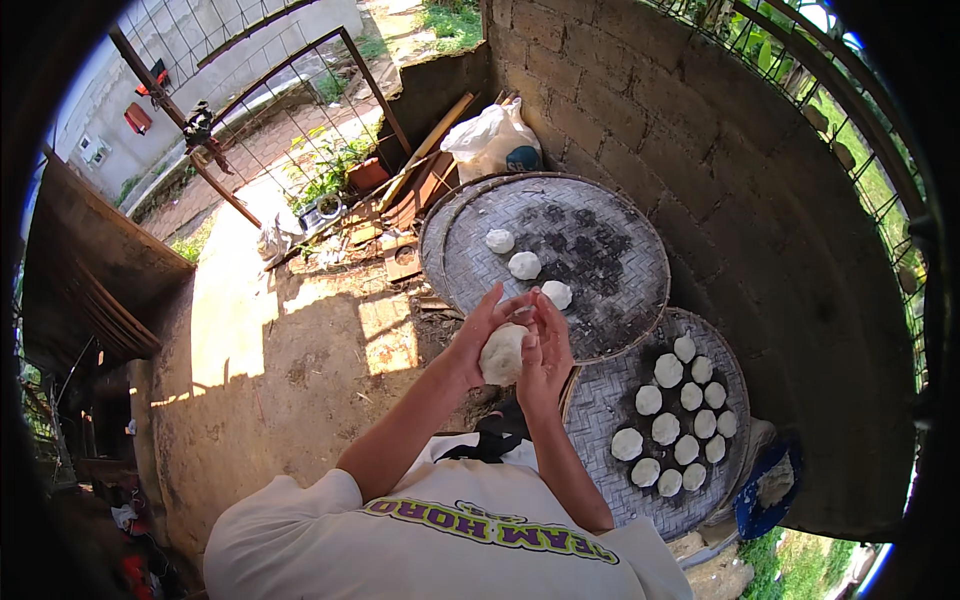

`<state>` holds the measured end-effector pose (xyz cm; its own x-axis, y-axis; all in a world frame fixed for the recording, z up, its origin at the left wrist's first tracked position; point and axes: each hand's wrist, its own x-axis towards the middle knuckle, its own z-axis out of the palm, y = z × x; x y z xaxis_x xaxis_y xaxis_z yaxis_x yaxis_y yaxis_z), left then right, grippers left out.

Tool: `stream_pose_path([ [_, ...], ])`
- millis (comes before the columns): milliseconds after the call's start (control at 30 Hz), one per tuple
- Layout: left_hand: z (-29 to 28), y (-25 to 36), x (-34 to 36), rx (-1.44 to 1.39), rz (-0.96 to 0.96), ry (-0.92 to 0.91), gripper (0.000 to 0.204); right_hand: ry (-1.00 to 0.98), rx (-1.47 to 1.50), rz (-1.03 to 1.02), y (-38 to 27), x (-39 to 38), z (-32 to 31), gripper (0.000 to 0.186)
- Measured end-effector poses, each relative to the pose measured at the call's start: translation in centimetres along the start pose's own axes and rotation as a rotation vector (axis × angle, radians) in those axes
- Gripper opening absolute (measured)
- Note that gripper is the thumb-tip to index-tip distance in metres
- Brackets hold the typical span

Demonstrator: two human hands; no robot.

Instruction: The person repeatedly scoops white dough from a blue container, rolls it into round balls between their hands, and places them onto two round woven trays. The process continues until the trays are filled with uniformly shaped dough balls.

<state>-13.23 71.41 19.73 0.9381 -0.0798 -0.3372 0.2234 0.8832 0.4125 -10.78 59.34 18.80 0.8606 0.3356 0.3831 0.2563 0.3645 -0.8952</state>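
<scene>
A round, pale lump of dough (503, 355) sits between my two hands in front of my chest. My left hand (484, 328) curves around its left and far side. Against its right side presses my right hand (546, 352), fingers bent toward the left ones. Just beyond my fingertips is a large round woven tray (610, 320) with a dark-stained middle. Three whitish dough balls lie on it: one (500, 241) farthest, one (524, 265) in the middle, and one (557, 294) close to my right fingers.
A second woven tray (600, 400) at the right carries many dough balls (665, 428). Behind the trays rises a block wall (690, 150). A white sack (495, 138) leans in the corner beside wooden boards (430, 150). A blue basin (765, 500) stands at the lower right, and a wire gate (290, 110) at the far left.
</scene>
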Motion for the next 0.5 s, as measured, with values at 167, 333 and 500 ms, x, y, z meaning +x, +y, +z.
stream_pose_path([
  [167,2.1,1.4,5.6,0.114,0.293,0.318,0.068,0.424,0.738,0.587,2.2,5.4,-1.7,0.047],
  [333,1.6,3.3,6.8,-0.098,-0.175,0.053,0.064,0.269,0.074,0.163,3.4,6.0,-1.2,0.038],
  [500,0.9,5.6,11.4,0.155,-0.106,0.232,0.058,0.55,0.415,0.514,5.8,9.4,-0.8,0.03],
])
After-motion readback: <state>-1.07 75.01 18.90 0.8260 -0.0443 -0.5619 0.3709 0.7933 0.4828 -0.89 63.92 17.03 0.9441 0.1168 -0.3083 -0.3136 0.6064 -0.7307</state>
